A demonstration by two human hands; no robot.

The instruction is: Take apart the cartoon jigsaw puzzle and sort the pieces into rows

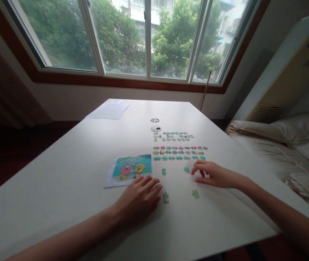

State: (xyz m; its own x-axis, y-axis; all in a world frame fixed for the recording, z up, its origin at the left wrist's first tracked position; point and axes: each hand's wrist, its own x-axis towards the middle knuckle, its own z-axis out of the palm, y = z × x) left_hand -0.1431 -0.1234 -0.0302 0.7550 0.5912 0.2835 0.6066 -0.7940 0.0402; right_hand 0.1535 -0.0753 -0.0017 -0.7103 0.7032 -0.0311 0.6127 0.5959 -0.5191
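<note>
My left hand (143,192) lies palm down with its fingers stretched out, over the lower right corner of a cartoon picture sheet (122,172). Just right of its fingertips is a green jigsaw piece (165,197). My right hand (207,173) hovers low over the table with curved, parted fingers and nothing visible between them. Close to its fingertips lies a teal jigsaw piece (186,169). Another teal piece (164,172) sits to the left, and a pale green piece (195,194) is nearer me. Together these loose pieces form a rough square.
Rows of jigsaw pieces (180,152) stretch across the white table (70,170) beyond my hands. Two round discs (156,128) lie behind them. White paper (108,110) rests at the far left corner. A sofa (266,145) stands to the right, a window (122,40) ahead.
</note>
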